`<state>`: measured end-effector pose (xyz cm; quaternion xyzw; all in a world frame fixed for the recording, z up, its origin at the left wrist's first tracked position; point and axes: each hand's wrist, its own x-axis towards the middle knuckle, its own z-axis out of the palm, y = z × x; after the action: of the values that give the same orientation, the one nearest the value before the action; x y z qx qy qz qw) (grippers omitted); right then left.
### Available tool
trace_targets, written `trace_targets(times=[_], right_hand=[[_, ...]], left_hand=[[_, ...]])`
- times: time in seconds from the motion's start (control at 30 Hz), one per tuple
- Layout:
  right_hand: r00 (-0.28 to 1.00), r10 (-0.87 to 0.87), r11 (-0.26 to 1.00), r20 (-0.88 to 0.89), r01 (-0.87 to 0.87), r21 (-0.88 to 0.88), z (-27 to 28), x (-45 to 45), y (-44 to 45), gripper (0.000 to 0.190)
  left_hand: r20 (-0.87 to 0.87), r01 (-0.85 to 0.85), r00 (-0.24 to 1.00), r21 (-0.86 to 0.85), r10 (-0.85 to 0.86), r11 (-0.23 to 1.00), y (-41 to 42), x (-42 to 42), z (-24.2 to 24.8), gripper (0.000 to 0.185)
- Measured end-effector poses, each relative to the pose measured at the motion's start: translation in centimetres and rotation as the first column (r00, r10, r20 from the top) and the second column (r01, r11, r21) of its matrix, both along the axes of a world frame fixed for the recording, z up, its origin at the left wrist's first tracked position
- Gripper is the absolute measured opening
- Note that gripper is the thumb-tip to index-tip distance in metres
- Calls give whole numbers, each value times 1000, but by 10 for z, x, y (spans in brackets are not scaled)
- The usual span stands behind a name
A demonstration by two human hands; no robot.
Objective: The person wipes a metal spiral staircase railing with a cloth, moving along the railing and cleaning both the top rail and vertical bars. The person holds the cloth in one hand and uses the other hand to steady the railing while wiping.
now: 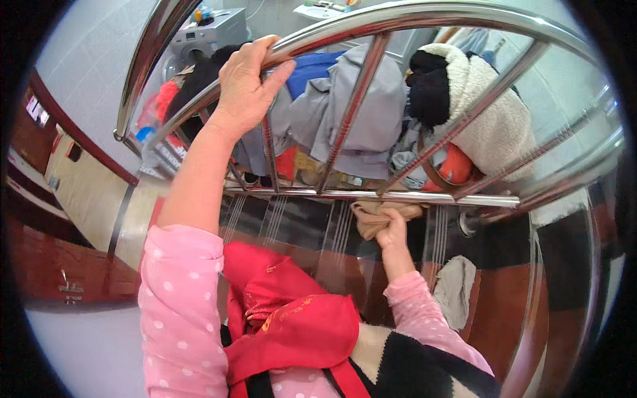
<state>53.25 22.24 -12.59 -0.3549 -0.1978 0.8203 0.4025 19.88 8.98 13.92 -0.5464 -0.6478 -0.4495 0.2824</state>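
My left hand (251, 84) grips the curved metal handrail (423, 17) of a staircase, its thumb along the near side. Lower down, my right hand (392, 230) is closed on a crumpled tan cloth (371, 216). That cloth lies against the lower rail (413, 196) of the balustrade, close to the dark stair treads. Slanting metal balusters (351, 117) join the handrail to the lower rail. A folded beige cloth (455, 291) rests on a step beside my right forearm. Part of the tan cloth is hidden by my fingers.
Beyond the balusters, grey garments (368, 104) and a cream fleece (485, 99) are piled up. A washing machine (211, 37) and a white basin (318, 11) stand farther back. Brown-and-black steps (343, 268) with striped edges run under me. A wooden door (74, 278) is at left.
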Motion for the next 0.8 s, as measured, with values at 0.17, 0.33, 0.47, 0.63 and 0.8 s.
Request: trace_targets(times=[0.17,0.33,0.47,0.63,0.8], right_hand=[[980,-199,979,-3,199,45,47,65,31,46],[983,-182,983,18,183,-9,37,17,12,38],[999,17,977,-37,-25,-210,-12,-40,-18,34],[997,68,967,-22,-72,-246,-10,-51,-24,44],[949,-255,957,184,221,190,92,8,-56,58]], left_hand=[[74,76,994,-8,-75,997,4,4,3,47],[88,73,994,-17,-71,997,3,6,5,46],[110,85,991,-45,-80,995,7,8,3,45],[77,66,995,-39,-63,997,1,5,4,45],[109,82,991,-11,-81,997,3,6,1,42]])
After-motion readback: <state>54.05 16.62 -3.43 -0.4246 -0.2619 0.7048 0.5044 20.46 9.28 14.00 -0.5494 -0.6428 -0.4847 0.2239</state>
